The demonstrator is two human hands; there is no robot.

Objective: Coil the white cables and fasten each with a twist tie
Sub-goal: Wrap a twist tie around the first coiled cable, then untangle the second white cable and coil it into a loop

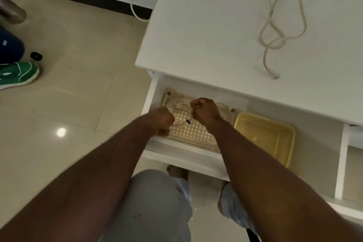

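A small coiled white cable [181,114] with a dark band round it hangs between my two hands, above a perforated cream tray [193,132] in the open drawer. My left hand [161,122] grips the coil's left side with curled fingers. My right hand [204,111] pinches the coil's upper right part. Loose white cables [275,25] lie tangled on the white tabletop [196,35] at the upper right, and one loop [135,6] hangs over the table's left edge. No twist tie can be made out apart from the dark band.
A yellow mesh basket [265,135] sits in the drawer right of the cream tray. The drawer's front edge [176,157] is near my knees. On the tiled floor at left are a green shoe [17,73], a small black cap [36,56] and a metal cylinder [11,12].
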